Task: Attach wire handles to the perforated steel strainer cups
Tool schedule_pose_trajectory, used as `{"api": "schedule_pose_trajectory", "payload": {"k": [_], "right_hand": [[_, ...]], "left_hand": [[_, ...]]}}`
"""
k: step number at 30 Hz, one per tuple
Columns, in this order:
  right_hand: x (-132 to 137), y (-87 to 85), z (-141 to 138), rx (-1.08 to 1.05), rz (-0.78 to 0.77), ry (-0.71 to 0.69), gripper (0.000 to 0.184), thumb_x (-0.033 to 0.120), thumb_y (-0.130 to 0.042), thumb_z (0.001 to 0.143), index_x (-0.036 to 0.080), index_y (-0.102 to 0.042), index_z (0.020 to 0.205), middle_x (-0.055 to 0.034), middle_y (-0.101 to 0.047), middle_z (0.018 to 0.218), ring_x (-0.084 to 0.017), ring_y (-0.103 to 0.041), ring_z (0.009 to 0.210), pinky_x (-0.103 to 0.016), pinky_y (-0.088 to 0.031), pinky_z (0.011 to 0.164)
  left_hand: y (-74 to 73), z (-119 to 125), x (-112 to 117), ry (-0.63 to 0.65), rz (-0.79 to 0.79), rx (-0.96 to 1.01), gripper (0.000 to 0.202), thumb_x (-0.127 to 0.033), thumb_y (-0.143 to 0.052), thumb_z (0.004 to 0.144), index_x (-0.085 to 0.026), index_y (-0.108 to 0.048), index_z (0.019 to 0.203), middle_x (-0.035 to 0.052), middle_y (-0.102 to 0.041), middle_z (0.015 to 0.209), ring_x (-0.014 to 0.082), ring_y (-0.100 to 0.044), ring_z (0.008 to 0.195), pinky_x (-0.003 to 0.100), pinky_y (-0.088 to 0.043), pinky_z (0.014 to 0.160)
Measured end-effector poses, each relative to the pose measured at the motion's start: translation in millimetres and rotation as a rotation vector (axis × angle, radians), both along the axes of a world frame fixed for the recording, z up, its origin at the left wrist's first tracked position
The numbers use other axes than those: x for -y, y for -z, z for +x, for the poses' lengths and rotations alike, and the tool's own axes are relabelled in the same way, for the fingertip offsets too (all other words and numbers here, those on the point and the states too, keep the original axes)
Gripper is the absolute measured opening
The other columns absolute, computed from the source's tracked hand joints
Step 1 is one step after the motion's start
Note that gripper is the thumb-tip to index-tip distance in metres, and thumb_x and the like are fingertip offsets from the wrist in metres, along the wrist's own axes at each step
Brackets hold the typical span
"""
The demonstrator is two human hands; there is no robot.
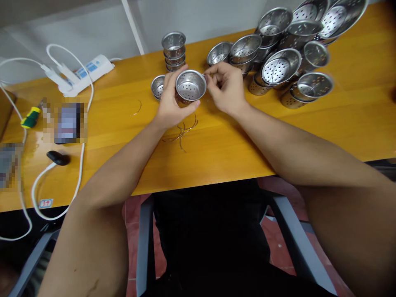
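Steel, punched with small holes: a cup held up over the yellow-brown table, mouth upward, near the table's far side; gripped from its left by the left hand, fingers around the back and side, thumb along the front wall; at the rim's right side, the right hand, thumb and forefinger pressed together, other fingers curled in; cannot tell whether anything thin is pinched between those fingertips.

Just below the left hand, several thin curved wires crossing one another on the wood; further left, apart from these, a single bent wire; behind the left hand, a smaller-looking cup, partly hidden; beyond it, an upright stack of cups; to the right, past the right hand, a crowd of perforated cups, many nested, some tilted.

At the far left, a white power strip with white cables plugged in; near it, a green-and-yellow handle, a blurred-out phone-like thing and a small black object.
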State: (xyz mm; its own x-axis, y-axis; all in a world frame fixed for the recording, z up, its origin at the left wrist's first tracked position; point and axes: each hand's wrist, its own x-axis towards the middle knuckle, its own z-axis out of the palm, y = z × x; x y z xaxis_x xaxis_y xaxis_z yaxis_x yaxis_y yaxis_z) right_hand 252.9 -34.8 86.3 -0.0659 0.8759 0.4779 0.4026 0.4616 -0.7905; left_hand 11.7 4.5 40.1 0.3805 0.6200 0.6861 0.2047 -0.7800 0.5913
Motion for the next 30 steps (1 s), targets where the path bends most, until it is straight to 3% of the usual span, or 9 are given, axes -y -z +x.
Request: {"api": "schedule_pose_trajectory", "payload": {"k": [3, 7, 11, 16, 24, 30], "right_hand": [[-2.0, 2.3, 0.1, -0.013, 0.018, -0.015, 0.063, 0.106, -0.072, 0.099, 0.044, -0.072, 0.1, -0.0025, -0.058, 0.07, -0.032, -0.05, 0.075, -0.052, -0.045, 0.074], [-1.5, 3.6, -2.1, -0.017, 0.049, -0.007, 0.065, 0.107, -0.07, 0.099, 0.043, -0.071, 0.098, -0.0023, -0.058, 0.072, -0.031, -0.048, 0.07, -0.052, -0.044, 0.073], [1.1, 2.6, -3.1, -0.017, 0.026, 0.004, 0.053, 0.099, -0.075, 0.101, 0.046, -0.073, 0.099, -0.0027, -0.06, 0.071, -0.034, -0.052, 0.075, -0.053, -0.046, 0.075], [-0.6, 5.1, -2.0, -0.01, 0.035, 0.033, 0.051, 0.096, -0.076, 0.103, 0.045, -0.075, 0.102, -0.0036, -0.061, 0.072, -0.034, -0.055, 0.076, -0.054, -0.049, 0.074], [-5.3, 8.8, 0.1, 0.009, 0.13, -0.018, 0.053, 0.095, -0.073, 0.108, 0.042, -0.073, 0.103, -0.0023, -0.06, 0.073, -0.032, -0.056, 0.068, -0.052, -0.048, 0.069], [1.3, 2.9, -3.0, 0.023, 0.015, 0.05, 0.055, 0.102, -0.069, 0.103, 0.047, -0.073, 0.104, -0.0033, -0.058, 0.069, -0.035, -0.054, 0.075, -0.056, -0.048, 0.075]], "left_hand": [[7.4, -0.4, -8.9, -0.065, 0.047, -0.008, 0.086, -0.057, -0.106, 0.09, -0.034, -0.064, 0.161, 0.0122, -0.066, 0.156, 0.0442, -0.063, 0.156, 0.064, -0.053, 0.141], [18.2, -1.5, -19.8, -0.096, 0.056, 0.012, 0.08, -0.064, -0.108, 0.087, -0.034, -0.067, 0.148, 0.0109, -0.068, 0.145, 0.0417, -0.068, 0.141, 0.063, -0.06, 0.13], [31.8, -0.9, -28.9, -0.046, 0.069, 0.085, 0.091, -0.076, -0.099, 0.093, -0.041, -0.054, 0.164, 0.0111, -0.067, 0.153, 0.0387, -0.071, 0.141, 0.059, -0.061, 0.128], [45.5, 2.4, -36.2, 0.048, 0.058, 0.098, 0.113, -0.09, -0.088, 0.098, -0.036, -0.032, 0.181, 0.0139, -0.068, 0.155, 0.0385, -0.076, 0.14, 0.056, -0.063, 0.126], [36.0, 4.6, -27.2, 0.0, 0.0, 0.089, 0.112, -0.093, -0.092, 0.093, -0.038, -0.039, 0.175, 0.0131, -0.067, 0.15, 0.0386, -0.076, 0.137, 0.057, -0.063, 0.125], [28.7, 5.8, -18.6, 0.002, 0.009, 0.078, 0.112, -0.097, -0.086, 0.096, -0.04, -0.035, 0.178, 0.0137, -0.065, 0.154, 0.0382, -0.075, 0.139, 0.056, -0.064, 0.125]]}}
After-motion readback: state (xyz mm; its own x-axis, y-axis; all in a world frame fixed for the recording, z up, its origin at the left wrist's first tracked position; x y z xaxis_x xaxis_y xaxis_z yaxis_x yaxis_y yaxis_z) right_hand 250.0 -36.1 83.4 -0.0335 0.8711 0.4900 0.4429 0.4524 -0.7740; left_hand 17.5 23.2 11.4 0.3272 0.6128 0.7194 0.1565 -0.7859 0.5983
